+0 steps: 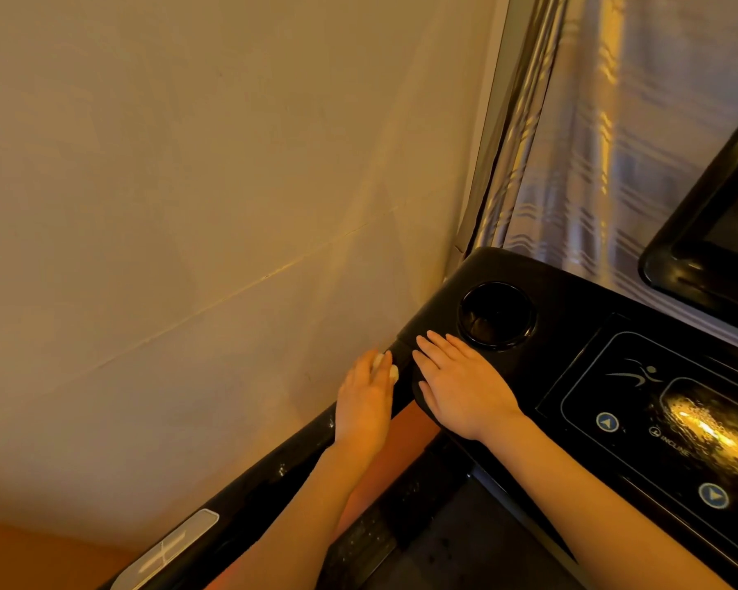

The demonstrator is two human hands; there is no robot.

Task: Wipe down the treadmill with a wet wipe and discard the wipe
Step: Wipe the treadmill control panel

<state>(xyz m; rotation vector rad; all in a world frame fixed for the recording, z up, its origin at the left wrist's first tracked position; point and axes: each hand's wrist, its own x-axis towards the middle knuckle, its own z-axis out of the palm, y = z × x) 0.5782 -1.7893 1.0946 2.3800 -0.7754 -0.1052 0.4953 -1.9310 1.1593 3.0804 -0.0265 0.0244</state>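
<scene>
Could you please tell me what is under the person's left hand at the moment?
White bits of the wet wipe peek out between the fingers of the left hand, pressed on the treadmill's black handrail. The rest of the wipe is covered.

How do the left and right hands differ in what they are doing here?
The left hand presses a white wet wipe under its fingers against the handrail; the right hand holds nothing. The left sits on the rail's upper end, the right lies flat on the console beside the cup holder. Both are palm down on the treadmill.
</scene>
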